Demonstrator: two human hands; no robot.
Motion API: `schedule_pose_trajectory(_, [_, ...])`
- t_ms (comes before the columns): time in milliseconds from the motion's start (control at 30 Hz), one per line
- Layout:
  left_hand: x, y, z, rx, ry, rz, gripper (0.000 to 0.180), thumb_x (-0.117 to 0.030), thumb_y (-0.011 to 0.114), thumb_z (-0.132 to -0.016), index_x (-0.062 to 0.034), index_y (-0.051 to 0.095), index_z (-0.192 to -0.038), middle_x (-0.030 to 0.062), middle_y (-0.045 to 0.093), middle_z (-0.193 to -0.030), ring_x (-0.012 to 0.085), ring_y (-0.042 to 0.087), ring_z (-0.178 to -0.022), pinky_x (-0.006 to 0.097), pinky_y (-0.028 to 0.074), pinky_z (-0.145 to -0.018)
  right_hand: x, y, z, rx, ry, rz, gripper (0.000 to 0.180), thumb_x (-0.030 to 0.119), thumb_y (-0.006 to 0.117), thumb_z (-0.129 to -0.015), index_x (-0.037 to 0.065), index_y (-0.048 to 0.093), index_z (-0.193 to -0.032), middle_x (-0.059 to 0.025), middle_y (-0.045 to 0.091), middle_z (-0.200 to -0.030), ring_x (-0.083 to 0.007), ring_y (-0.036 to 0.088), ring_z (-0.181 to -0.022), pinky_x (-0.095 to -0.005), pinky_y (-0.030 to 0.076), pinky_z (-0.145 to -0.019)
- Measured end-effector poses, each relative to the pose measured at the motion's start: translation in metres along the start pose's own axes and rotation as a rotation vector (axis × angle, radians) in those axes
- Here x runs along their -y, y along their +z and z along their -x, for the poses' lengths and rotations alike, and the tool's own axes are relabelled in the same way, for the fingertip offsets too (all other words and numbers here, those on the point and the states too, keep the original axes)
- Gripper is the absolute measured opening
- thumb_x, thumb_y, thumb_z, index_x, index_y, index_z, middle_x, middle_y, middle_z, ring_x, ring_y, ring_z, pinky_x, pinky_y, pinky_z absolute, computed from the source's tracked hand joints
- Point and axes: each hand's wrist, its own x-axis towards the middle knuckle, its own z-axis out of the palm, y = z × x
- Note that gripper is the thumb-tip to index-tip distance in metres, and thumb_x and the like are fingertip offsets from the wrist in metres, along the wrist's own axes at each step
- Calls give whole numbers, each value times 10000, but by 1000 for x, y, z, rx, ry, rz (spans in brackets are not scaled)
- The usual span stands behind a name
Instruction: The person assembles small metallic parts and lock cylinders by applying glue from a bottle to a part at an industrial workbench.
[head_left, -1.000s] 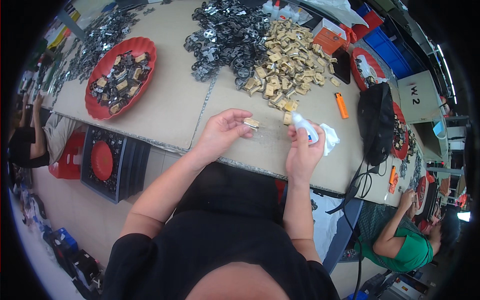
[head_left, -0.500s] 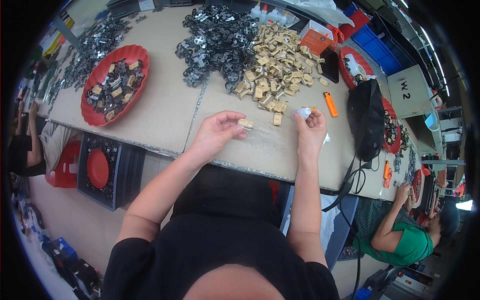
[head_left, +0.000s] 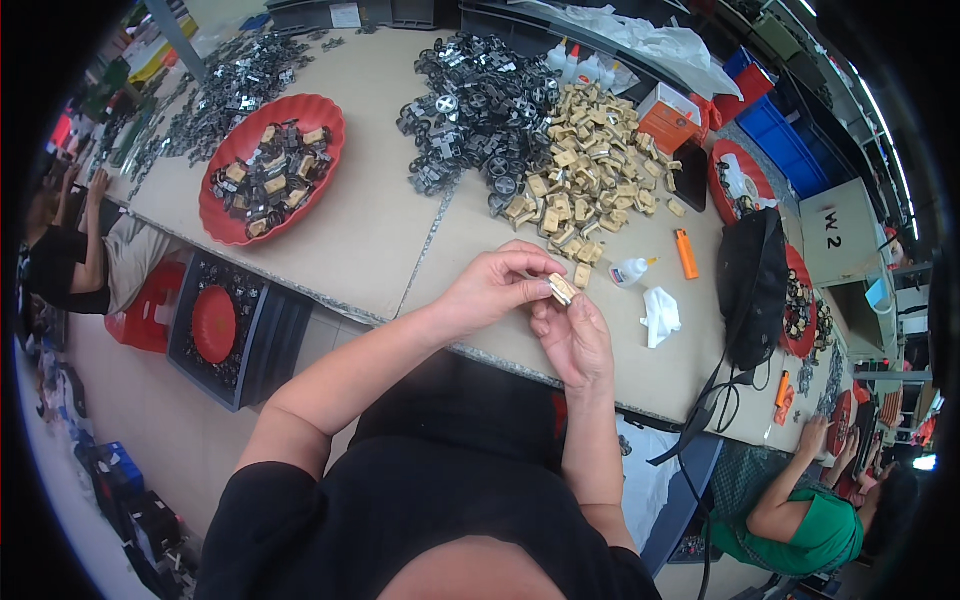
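Observation:
Between the thumb and fingers of my left hand (head_left: 510,287) is a small tan block (head_left: 563,289) with a pale, shiny edge. My right hand (head_left: 577,343) comes up from below, fingers curled and thumb against the same piece, so both hands meet on it. Just beyond them one loose tan block (head_left: 583,275) lies at the foot of the pile of tan blocks (head_left: 600,165). To the right of my hands a small white squeeze bottle with a yellow tip (head_left: 629,272) lies on the table, near a crumpled white tissue (head_left: 660,317).
Left of the tan pile is a heap of black wheeled parts (head_left: 475,110). A red scalloped bowl (head_left: 222,215) of mixed parts stands at left. At right are an orange lighter (head_left: 686,254), a black bag (head_left: 750,290) with straps, and a co-worker in a green top (head_left: 805,520).
The squeeze bottle has left my right hand and lies on the table. My right hand has moved left to the tan block in my left hand. The whole view has shifted.

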Motion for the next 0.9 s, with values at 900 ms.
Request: schedule_pose_trajectory(900, [-45, -90, 17, -205, 478, -1388, 332, -123, 664, -679, -66, 525, -975, 99, 522, -950, 277, 517, -910, 361, 441, -777, -4, -16, 0, -155, -18, -228, 367, 214, 596, -789, -38, 497, -1038, -120, 510, -937, -131, 463, -728, -227, 413, -611])
